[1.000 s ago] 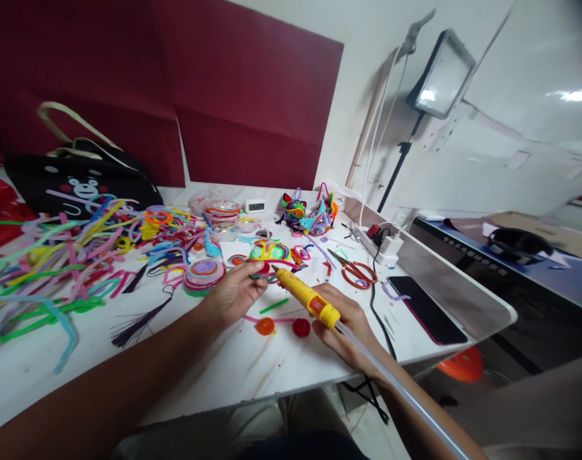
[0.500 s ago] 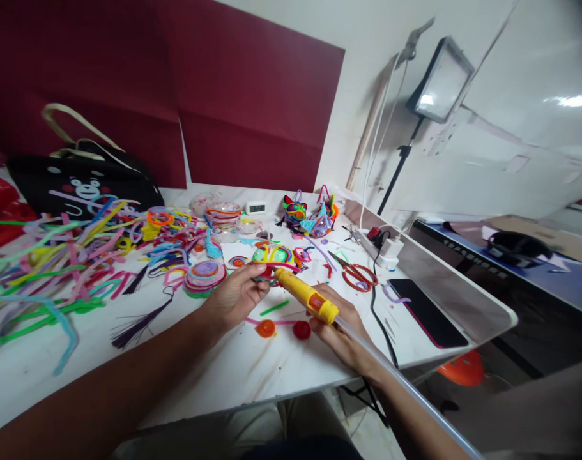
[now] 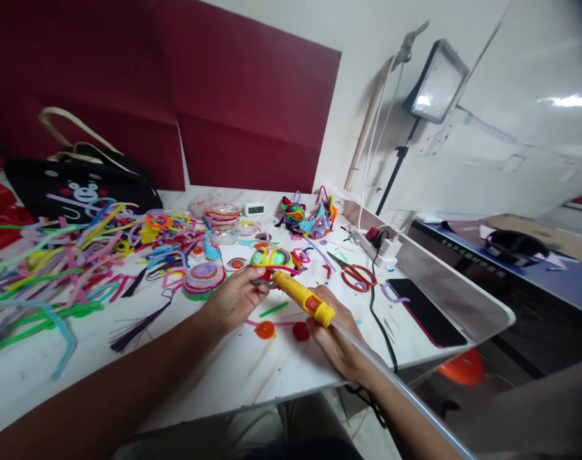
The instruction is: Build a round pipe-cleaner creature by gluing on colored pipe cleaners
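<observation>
My right hand (image 3: 337, 332) is closed round a yellow glue gun (image 3: 303, 297) with a long clear glue stick (image 3: 396, 377) coming out of its back. The gun's nozzle meets the lower edge of a colourful pipe-cleaner piece (image 3: 271, 257) with green and yellow coils. That piece is pinched in my left hand (image 3: 237, 295), whose fingertips grip its lower left side. Below the gun lie an orange coil (image 3: 265, 329), a red coil (image 3: 301, 330) and a short green pipe cleaner (image 3: 274, 310).
Heaped pipe cleaners (image 3: 80, 255) cover the left side, near a purple tassel (image 3: 140, 326) and stacked coiled discs (image 3: 203, 280). Orange-handled scissors (image 3: 358, 276), a phone (image 3: 427, 313) and a power strip (image 3: 379, 249) lie at right. Finished-looking colourful pieces (image 3: 310, 214) stand behind.
The view has shifted very slightly. Both hands keep their holds, and the glue gun's nozzle remains at the pipe-cleaner piece.
</observation>
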Available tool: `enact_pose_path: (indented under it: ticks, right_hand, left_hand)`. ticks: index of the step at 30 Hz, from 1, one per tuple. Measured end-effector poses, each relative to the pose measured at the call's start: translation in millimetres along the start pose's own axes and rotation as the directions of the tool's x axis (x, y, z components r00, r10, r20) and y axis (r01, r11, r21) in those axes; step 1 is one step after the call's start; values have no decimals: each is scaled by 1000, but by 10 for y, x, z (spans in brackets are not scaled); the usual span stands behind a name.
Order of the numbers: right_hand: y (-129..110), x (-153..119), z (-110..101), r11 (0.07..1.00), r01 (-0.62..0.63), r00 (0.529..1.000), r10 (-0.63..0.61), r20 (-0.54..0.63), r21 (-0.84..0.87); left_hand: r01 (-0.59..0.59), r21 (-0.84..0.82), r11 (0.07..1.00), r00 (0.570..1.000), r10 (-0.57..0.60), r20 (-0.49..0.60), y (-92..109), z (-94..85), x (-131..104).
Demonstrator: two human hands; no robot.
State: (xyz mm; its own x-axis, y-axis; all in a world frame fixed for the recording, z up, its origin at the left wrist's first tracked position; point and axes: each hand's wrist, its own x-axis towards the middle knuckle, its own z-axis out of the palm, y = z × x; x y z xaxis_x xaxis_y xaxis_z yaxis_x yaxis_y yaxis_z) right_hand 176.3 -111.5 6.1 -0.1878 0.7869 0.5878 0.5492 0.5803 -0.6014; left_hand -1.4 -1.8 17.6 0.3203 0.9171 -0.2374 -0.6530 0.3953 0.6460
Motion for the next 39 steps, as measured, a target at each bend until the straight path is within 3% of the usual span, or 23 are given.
enact_pose_path:
  ticks: [11, 20, 26, 34, 39]
  right_hand:
    - [59, -26, 47, 996, 22, 999, -25, -25, -88]
    - [17, -56, -81, 996, 69, 997, -68, 25, -55]
    - [136, -153, -202, 987, 106, 994, -101, 41, -125]
    - [311, -134, -441, 919, 8, 975, 80, 207, -394]
    - [421, 13, -442, 870, -20, 944, 178, 277, -492]
  left_hand:
    - [-21, 35, 999, 1000, 21, 2, 1, -15, 25]
    - [-46, 16, 999, 998, 47, -31, 11, -8, 15]
    - [-52, 3, 999, 996, 52, -66, 49, 11, 17]
    - [-101, 13, 995, 991, 102, -85, 76, 16, 37]
    - [-139, 47, 989, 989, 141, -39, 58, -13, 63]
